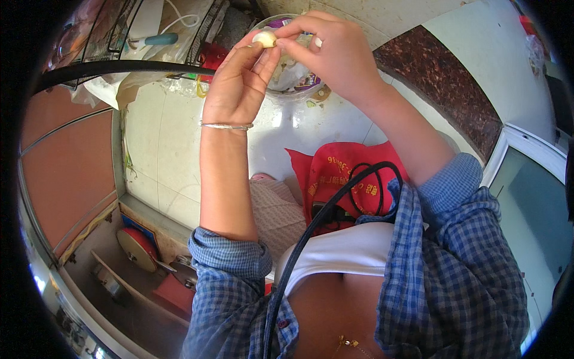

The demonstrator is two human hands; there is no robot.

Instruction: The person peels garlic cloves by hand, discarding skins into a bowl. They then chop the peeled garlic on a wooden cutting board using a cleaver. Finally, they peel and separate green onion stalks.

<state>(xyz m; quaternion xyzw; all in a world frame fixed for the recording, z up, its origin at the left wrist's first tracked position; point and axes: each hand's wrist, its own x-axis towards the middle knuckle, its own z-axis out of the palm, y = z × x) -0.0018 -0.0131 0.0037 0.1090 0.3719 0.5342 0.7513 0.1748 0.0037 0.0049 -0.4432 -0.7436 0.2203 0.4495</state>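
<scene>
A pale garlic clove (pixel 264 39) is held between the thumb and fingers of my left hand (pixel 240 80), which wears a thin bangle (pixel 227 126). My right hand (pixel 338 54) comes in from the other side, its thumb and forefinger pinching the clove's end. A small white piece (pixel 318 42), perhaps another clove, shows between the curled fingers of the right hand. Beneath both hands stands a round bin (pixel 296 95) containing crumpled plastic and purple wrappers, partly hidden by the hands.
At the upper left, a black wire rack (pixel 121 40) bears bags and a teal-handled tool (pixel 161 39). An open cabinet with a round red-rimmed lid (pixel 136 249) lies at lower left. A red bag (pixel 354 179) with writing rests near my lap. Scraps (pixel 311 103) lie on the tiled floor.
</scene>
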